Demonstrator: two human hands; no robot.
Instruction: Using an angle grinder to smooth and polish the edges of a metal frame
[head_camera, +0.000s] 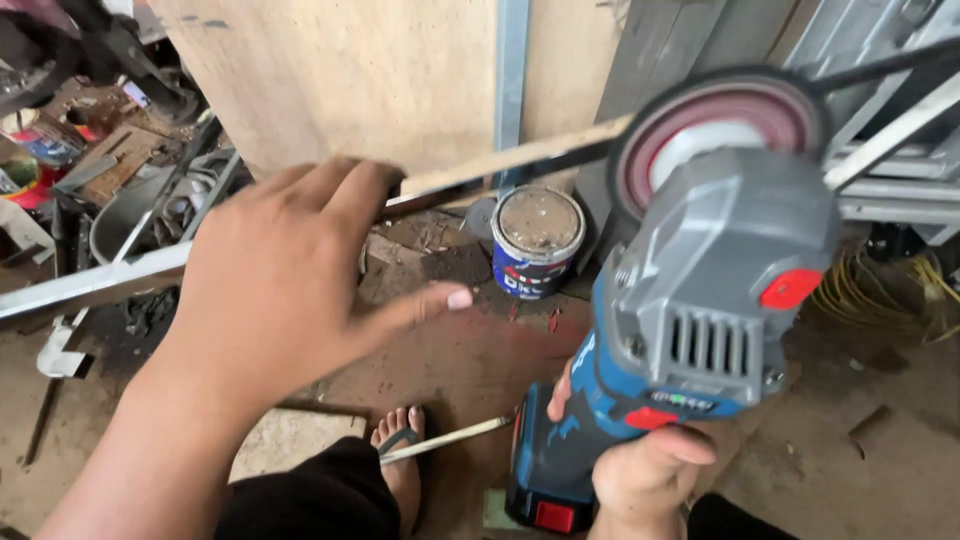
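Place: dirty workshop floor with rust stains, a plywood board standing at the back, and scrap metal piled at the far left.
Head view, left hand: left hand is spread flat, fingers loose, holding nothing. It hangs over the long metal bar; I cannot tell if the palm touches it.
Head view, right hand: right hand is closed tight around the blue and grey grinder, low on its handle near the battery.
Grinder wheel: round sanding wheel points up and away, and its edge meets the far end of the bar.
Bar: it runs long ways from low left to high right, across in front of the body. The left hand is nearer its middle, the grinder is at its right end.
Other things: paint can stands below the bar, yellow cord lies at the right, a bare foot in a sandal rests on the floor.
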